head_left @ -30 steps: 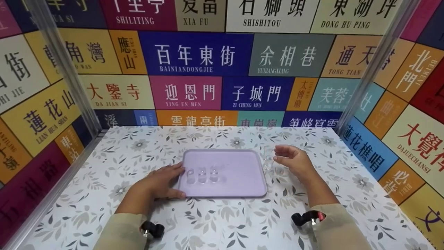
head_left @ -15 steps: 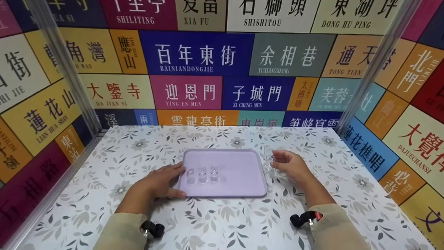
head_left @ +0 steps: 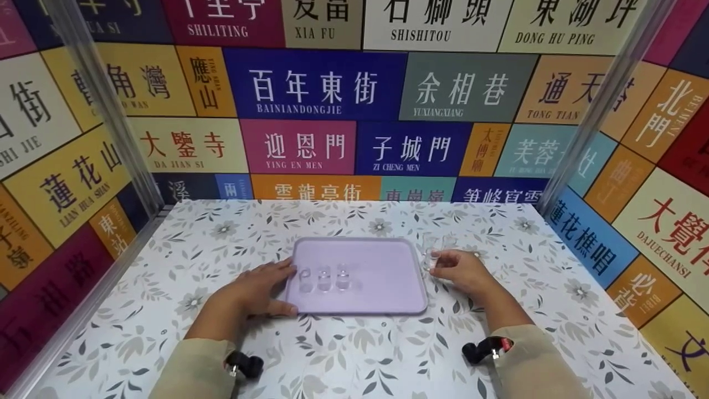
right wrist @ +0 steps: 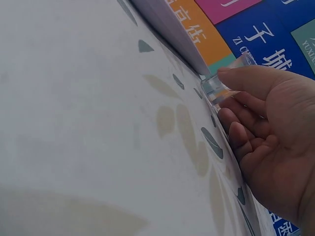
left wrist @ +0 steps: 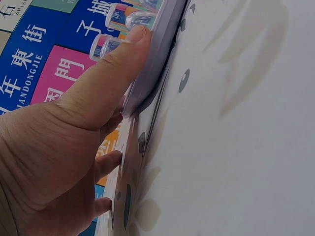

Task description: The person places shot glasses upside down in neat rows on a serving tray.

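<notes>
A lilac tray (head_left: pixel 382 282) lies on the table with three small clear shot glasses standing in a row on its left half: a left one (head_left: pixel 306 282), a middle one (head_left: pixel 324 281) and a right one (head_left: pixel 343 280). My left hand (head_left: pixel 255 291) rests at the tray's left side, fingers spread along the edge and thumb at the near corner. In the left wrist view the thumb (left wrist: pixel 113 73) lies against the tray rim. Just right of the tray, my right hand (head_left: pixel 462 270) pinches another clear shot glass (right wrist: pixel 212 88) between thumb and fingers, its thick base close to the tabletop.
More clear glasses (head_left: pixel 448 241) stand behind my right hand, faint against the patterned cloth. A floral covering (head_left: pixel 354 354) spreads over the table. Walls of coloured street-name panels (head_left: pixel 310 83) rise at the back and both sides, with clear posts (head_left: pixel 604 105) at the corners.
My right hand has come down and left toward the tray's right edge, and its fingers have closed on a shot glass. The left hand, the tray and its three glasses have stayed put.
</notes>
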`<control>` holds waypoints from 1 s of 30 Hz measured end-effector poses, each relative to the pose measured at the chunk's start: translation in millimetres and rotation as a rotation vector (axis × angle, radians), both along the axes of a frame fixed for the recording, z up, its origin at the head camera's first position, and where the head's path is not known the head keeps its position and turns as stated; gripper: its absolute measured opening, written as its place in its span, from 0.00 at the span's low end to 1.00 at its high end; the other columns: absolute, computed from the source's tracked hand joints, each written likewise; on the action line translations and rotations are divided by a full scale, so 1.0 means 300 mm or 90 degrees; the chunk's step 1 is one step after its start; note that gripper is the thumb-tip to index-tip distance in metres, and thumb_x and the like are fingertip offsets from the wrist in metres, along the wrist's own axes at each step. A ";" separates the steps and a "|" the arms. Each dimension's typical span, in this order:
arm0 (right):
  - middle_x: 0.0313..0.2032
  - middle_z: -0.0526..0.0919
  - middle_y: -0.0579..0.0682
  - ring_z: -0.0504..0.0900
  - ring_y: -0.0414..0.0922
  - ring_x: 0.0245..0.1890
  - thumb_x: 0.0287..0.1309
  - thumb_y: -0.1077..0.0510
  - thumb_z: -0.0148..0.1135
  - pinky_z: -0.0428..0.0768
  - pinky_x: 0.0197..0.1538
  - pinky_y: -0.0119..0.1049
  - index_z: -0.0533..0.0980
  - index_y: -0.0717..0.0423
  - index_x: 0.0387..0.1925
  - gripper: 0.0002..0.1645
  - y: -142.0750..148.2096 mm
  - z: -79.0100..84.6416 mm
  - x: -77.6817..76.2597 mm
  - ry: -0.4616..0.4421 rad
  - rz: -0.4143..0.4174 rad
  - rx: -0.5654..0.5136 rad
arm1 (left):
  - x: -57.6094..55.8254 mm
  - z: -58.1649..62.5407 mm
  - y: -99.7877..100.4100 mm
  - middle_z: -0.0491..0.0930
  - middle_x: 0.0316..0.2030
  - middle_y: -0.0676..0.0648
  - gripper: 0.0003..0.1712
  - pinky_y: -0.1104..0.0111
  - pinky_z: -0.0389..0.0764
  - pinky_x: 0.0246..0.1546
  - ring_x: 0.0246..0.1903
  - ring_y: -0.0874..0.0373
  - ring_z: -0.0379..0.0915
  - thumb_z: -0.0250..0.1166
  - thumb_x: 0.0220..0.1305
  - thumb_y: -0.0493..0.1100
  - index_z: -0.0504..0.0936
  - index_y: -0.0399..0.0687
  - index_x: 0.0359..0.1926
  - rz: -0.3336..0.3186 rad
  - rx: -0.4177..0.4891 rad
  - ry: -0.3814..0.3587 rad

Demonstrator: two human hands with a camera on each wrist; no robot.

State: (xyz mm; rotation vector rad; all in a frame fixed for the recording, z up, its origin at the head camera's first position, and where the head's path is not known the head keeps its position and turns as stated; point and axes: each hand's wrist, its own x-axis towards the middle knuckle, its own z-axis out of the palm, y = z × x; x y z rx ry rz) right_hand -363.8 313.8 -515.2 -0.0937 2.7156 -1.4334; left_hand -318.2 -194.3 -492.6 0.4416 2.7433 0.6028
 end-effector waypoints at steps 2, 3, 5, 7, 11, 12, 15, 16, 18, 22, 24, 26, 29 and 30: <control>0.47 0.90 0.51 0.85 0.42 0.47 0.63 0.52 0.78 0.82 0.52 0.31 0.83 0.53 0.65 0.30 0.002 -0.001 -0.001 0.005 0.005 0.014 | 0.000 0.002 0.002 0.46 0.87 0.62 0.65 0.34 0.41 0.85 0.88 0.42 0.39 0.76 0.51 0.77 0.57 0.71 0.85 -0.007 -0.005 0.005; 0.47 0.90 0.51 0.85 0.42 0.47 0.63 0.52 0.78 0.82 0.52 0.31 0.83 0.53 0.65 0.30 0.003 -0.001 -0.002 0.008 0.007 0.020 | -0.001 0.003 0.002 0.46 0.87 0.62 0.65 0.34 0.41 0.85 0.88 0.42 0.39 0.75 0.51 0.77 0.57 0.70 0.85 -0.011 -0.007 0.007; 0.47 0.90 0.51 0.84 0.42 0.47 0.63 0.51 0.77 0.81 0.51 0.31 0.83 0.53 0.65 0.30 0.002 -0.003 -0.003 0.014 0.007 0.035 | -0.001 0.006 0.004 0.46 0.87 0.60 0.65 0.34 0.42 0.85 0.87 0.41 0.40 0.75 0.52 0.77 0.57 0.68 0.85 -0.018 -0.012 0.012; 0.46 0.90 0.51 0.84 0.42 0.46 0.63 0.50 0.78 0.81 0.51 0.31 0.83 0.53 0.64 0.30 0.000 -0.005 -0.005 0.019 0.002 0.047 | -0.002 0.006 0.005 0.47 0.88 0.59 0.64 0.33 0.43 0.85 0.87 0.41 0.40 0.75 0.53 0.77 0.57 0.67 0.85 -0.023 -0.014 0.016; 0.44 0.89 0.50 0.84 0.43 0.45 0.62 0.48 0.78 0.81 0.52 0.32 0.84 0.53 0.63 0.30 -0.011 -0.006 -0.005 0.025 -0.008 0.061 | -0.005 0.007 0.005 0.46 0.87 0.60 0.65 0.33 0.42 0.85 0.87 0.41 0.40 0.75 0.52 0.77 0.57 0.68 0.85 -0.020 -0.014 0.014; 0.44 0.89 0.50 0.84 0.44 0.46 0.61 0.47 0.78 0.81 0.52 0.33 0.84 0.53 0.62 0.30 -0.013 -0.005 -0.005 0.026 -0.010 0.061 | -0.005 0.007 0.005 0.46 0.87 0.60 0.65 0.33 0.42 0.85 0.87 0.41 0.40 0.75 0.52 0.77 0.57 0.68 0.85 -0.018 -0.012 0.014; 0.46 0.89 0.51 0.85 0.46 0.49 0.62 0.46 0.78 0.81 0.56 0.36 0.85 0.52 0.61 0.29 -0.016 -0.001 -0.002 0.029 -0.019 0.066 | -0.006 0.005 0.007 0.45 0.87 0.62 0.66 0.35 0.41 0.86 0.88 0.43 0.39 0.75 0.50 0.78 0.56 0.71 0.85 -0.009 -0.012 0.006; 0.47 0.90 0.51 0.85 0.47 0.50 0.62 0.46 0.78 0.81 0.57 0.37 0.85 0.52 0.61 0.29 -0.017 0.001 -0.001 0.028 -0.023 0.065 | -0.006 0.004 0.007 0.45 0.87 0.62 0.66 0.35 0.40 0.86 0.88 0.43 0.39 0.75 0.50 0.78 0.56 0.71 0.85 -0.009 -0.011 0.005; 0.49 0.89 0.52 0.85 0.48 0.52 0.62 0.44 0.77 0.81 0.57 0.37 0.85 0.52 0.60 0.29 -0.017 0.004 0.001 0.026 -0.030 0.064 | -0.007 0.003 0.008 0.45 0.87 0.62 0.66 0.35 0.40 0.86 0.88 0.42 0.39 0.76 0.50 0.78 0.56 0.71 0.85 -0.008 -0.010 0.004; 0.52 0.89 0.53 0.85 0.49 0.51 0.61 0.41 0.77 0.83 0.53 0.36 0.85 0.51 0.58 0.29 -0.018 0.011 0.002 0.016 -0.045 0.039 | -0.011 0.002 0.009 0.46 0.87 0.62 0.66 0.34 0.40 0.85 0.88 0.42 0.39 0.75 0.50 0.78 0.57 0.71 0.85 -0.009 -0.009 0.005; 0.51 0.88 0.53 0.85 0.47 0.47 0.60 0.41 0.78 0.84 0.49 0.35 0.85 0.51 0.57 0.29 -0.019 0.016 0.003 0.009 -0.050 0.013 | -0.013 0.002 0.008 0.46 0.87 0.62 0.66 0.35 0.39 0.86 0.88 0.43 0.39 0.76 0.50 0.78 0.57 0.71 0.85 -0.008 -0.007 0.005; 0.49 0.88 0.52 0.85 0.47 0.44 0.60 0.43 0.78 0.85 0.46 0.36 0.84 0.51 0.57 0.28 -0.023 0.025 0.006 0.001 -0.052 -0.019 | -0.013 0.000 0.006 0.46 0.87 0.62 0.66 0.35 0.39 0.86 0.88 0.43 0.39 0.76 0.50 0.78 0.57 0.71 0.85 -0.007 -0.004 0.004; 0.49 0.88 0.51 0.85 0.46 0.42 0.60 0.45 0.78 0.87 0.46 0.37 0.84 0.51 0.58 0.28 -0.035 0.036 0.012 -0.009 -0.055 -0.062 | -0.009 -0.002 0.003 0.46 0.87 0.62 0.66 0.34 0.39 0.85 0.88 0.42 0.40 0.76 0.49 0.78 0.57 0.70 0.85 -0.005 -0.001 0.005; 0.50 0.88 0.51 0.85 0.45 0.44 0.61 0.45 0.78 0.87 0.47 0.36 0.84 0.51 0.59 0.28 -0.041 0.039 0.013 -0.010 -0.053 -0.075 | -0.007 -0.003 0.002 0.47 0.87 0.61 0.66 0.33 0.40 0.85 0.87 0.41 0.40 0.76 0.50 0.77 0.57 0.70 0.85 -0.008 -0.003 0.008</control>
